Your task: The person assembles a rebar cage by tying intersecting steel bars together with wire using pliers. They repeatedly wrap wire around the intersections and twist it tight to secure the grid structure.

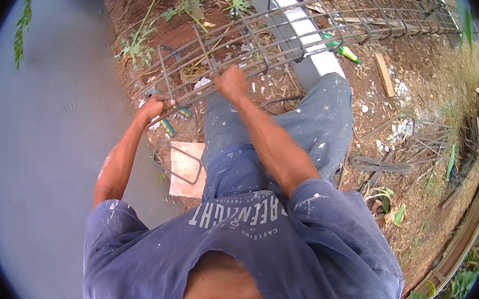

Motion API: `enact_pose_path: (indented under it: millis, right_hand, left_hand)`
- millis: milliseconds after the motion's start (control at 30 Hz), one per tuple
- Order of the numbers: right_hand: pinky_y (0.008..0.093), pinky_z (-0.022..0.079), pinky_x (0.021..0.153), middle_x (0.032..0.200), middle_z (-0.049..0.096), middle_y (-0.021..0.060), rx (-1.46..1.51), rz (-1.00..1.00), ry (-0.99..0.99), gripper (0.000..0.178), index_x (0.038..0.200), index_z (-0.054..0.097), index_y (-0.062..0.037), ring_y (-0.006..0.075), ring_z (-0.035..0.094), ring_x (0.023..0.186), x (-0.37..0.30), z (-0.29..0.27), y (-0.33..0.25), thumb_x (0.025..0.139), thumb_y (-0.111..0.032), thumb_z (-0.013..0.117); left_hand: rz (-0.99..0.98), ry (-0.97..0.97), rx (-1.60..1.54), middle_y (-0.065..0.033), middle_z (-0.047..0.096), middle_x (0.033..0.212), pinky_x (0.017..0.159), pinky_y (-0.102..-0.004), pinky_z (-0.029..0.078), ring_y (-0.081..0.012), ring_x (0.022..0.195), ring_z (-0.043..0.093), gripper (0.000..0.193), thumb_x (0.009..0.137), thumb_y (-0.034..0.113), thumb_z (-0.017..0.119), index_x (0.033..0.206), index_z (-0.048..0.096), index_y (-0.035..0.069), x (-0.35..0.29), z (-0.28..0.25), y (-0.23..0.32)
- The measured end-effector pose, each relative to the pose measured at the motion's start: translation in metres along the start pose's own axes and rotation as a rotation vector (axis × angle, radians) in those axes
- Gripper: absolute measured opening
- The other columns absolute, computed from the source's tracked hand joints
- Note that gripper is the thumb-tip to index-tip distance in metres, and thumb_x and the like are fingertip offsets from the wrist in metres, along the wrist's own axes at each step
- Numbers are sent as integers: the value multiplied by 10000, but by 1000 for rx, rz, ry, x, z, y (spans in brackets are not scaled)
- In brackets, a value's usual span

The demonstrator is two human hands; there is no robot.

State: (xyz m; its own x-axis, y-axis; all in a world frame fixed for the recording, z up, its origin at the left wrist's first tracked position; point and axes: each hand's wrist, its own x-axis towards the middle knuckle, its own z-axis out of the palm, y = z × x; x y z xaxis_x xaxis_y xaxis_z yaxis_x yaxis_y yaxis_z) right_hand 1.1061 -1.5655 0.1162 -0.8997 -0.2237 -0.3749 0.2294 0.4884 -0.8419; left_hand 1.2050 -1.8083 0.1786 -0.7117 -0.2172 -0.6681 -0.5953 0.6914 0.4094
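A long rebar cage (269,38) of thin bars and square stirrups runs from near my left hand to the far right. My left hand (155,108) is closed round the cage's near end, where a stirrup meets the lower bars. Farther right, my right hand (231,83) is closed on the near-side bars beside another stirrup. My palms hide exactly which bars each hand grips. Just below my left hand lies a tool with green-and-yellow handles (167,127), its head partly hidden. A loose bent stirrup (199,167) rests across a pale square board (182,189).
A white-topped grey concrete beam (312,39) passes under the cage. Right of it lie a green-and-yellow tube (347,53), a wood offcut (384,75) and a wire bundle (380,164). Smooth grey surface (51,150) spreads at left; weeds (135,46) grow along its edge.
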Motion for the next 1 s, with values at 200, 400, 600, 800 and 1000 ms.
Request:
enact_pose_path:
  millis: [200,400,600,800,1000]
  right_hand:
    - [361,489,731,937,693,123,454,-129,120,442,1104,683,16,207,615,806,-17,-76,36,898,-374,645]
    - [238,327,417,666,569,9,724,192,-249,292,934,685,-14,81,438,490,-58,-102,65,907,-298,620]
    - [230,286,374,631,449,-27,455,399,-424,188,895,648,-9,69,362,458,-75,-24,76,901,-196,635]
    - [261,378,453,724,479,21,658,473,-437,212,1077,608,35,108,430,560,-51,31,68,928,-91,526]
    - [257,433,574,812,485,14,952,461,-538,289,1255,520,-18,107,460,664,-38,74,34,974,-55,465]
  left_hand:
    - [38,54,-21,-30,607,735,636,-338,409,-156,682,512,345,908,371,617,970,696,41,5,4,-18]
    - [105,122,93,-124,645,773,722,-427,441,-250,753,577,433,905,465,569,944,666,44,8,8,-18]
    - [109,74,194,-168,662,1108,896,-454,450,-340,1033,602,479,890,519,551,1049,693,91,-2,7,-7]
    - [274,197,140,-143,654,810,737,-448,456,-308,770,587,389,892,411,553,824,663,44,-10,15,-8]
    - [196,189,47,-88,654,705,664,-430,463,-256,695,605,337,836,393,618,804,693,66,-7,18,-8]
